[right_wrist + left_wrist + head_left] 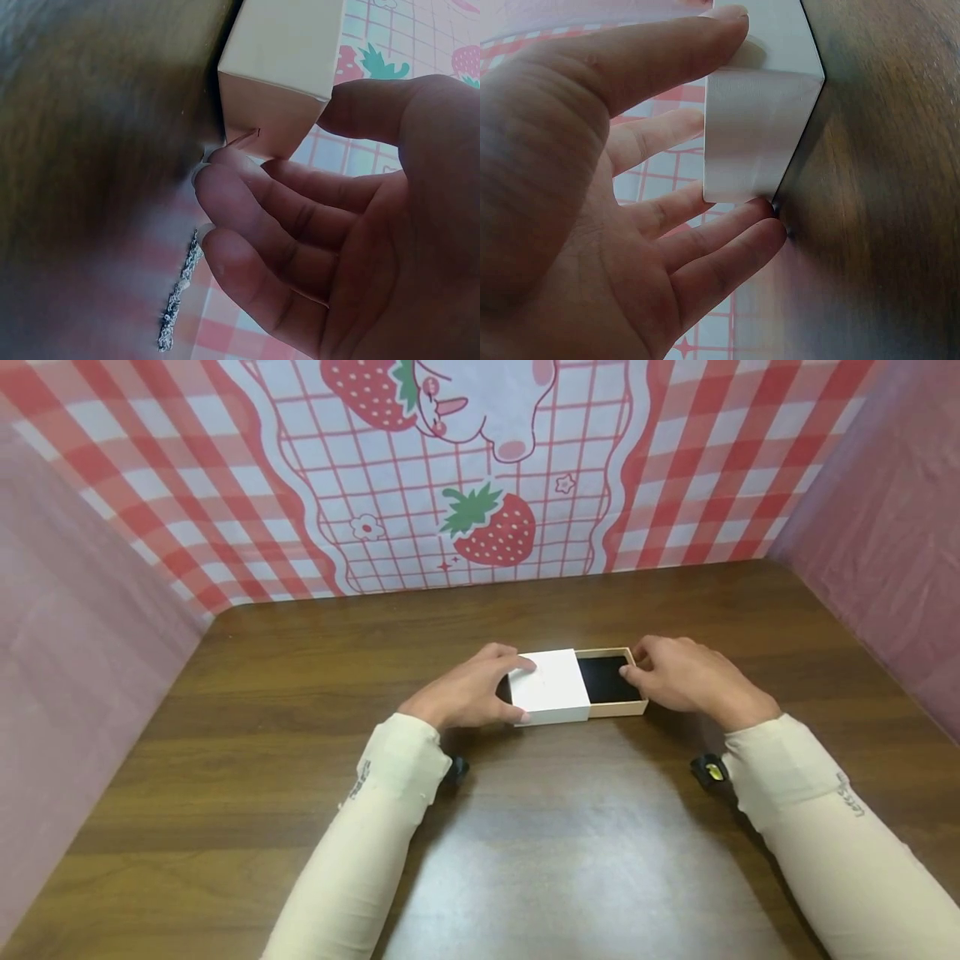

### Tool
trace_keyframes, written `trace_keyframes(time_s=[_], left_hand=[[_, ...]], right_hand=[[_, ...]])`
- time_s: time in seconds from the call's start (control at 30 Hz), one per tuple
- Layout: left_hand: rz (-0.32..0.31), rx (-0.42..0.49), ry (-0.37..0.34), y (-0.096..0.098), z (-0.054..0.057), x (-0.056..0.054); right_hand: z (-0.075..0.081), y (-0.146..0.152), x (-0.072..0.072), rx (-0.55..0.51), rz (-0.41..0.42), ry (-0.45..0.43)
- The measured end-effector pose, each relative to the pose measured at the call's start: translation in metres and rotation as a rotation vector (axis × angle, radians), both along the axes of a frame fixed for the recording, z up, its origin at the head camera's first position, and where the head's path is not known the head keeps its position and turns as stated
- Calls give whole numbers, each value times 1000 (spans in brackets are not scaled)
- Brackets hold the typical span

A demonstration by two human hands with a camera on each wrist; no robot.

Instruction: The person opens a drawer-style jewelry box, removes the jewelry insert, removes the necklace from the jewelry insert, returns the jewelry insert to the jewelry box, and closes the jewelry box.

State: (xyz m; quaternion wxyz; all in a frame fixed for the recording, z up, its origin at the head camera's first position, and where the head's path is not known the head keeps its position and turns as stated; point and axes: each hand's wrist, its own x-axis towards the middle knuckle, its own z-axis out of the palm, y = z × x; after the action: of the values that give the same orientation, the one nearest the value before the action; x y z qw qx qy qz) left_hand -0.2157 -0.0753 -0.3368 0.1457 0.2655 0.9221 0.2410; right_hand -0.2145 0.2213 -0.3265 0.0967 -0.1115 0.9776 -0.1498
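A white box sleeve [549, 689] lies on the table, with a tan drawer tray [618, 709] partly out of its right side. Black lining [600, 683] shows inside the tray. My left hand [472, 689] grips the sleeve's left end, thumb on the near side and a finger on top. In the left wrist view, the sleeve's end face [750, 135] is between thumb and fingers. My right hand [693, 681] pinches the tray's right end wall, thumb over the rim. From that wall, a thin ribbon pull [244, 139] sticks out by my fingertips in the right wrist view.
The brown wooden table [300, 727] bears the box near its middle. Behind it hangs a red checked cloth [697, 468] with strawberries. Pink cloth walls [892, 527] stand at both sides. A small black device [708, 770] sits under each wrist.
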Motion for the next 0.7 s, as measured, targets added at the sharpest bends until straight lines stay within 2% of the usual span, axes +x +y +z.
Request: trace_keyframes(time_s=[0.7], left_hand=[[13, -8, -17, 0, -2, -1]], right_hand=[[-2, 5, -1, -3, 23, 44]])
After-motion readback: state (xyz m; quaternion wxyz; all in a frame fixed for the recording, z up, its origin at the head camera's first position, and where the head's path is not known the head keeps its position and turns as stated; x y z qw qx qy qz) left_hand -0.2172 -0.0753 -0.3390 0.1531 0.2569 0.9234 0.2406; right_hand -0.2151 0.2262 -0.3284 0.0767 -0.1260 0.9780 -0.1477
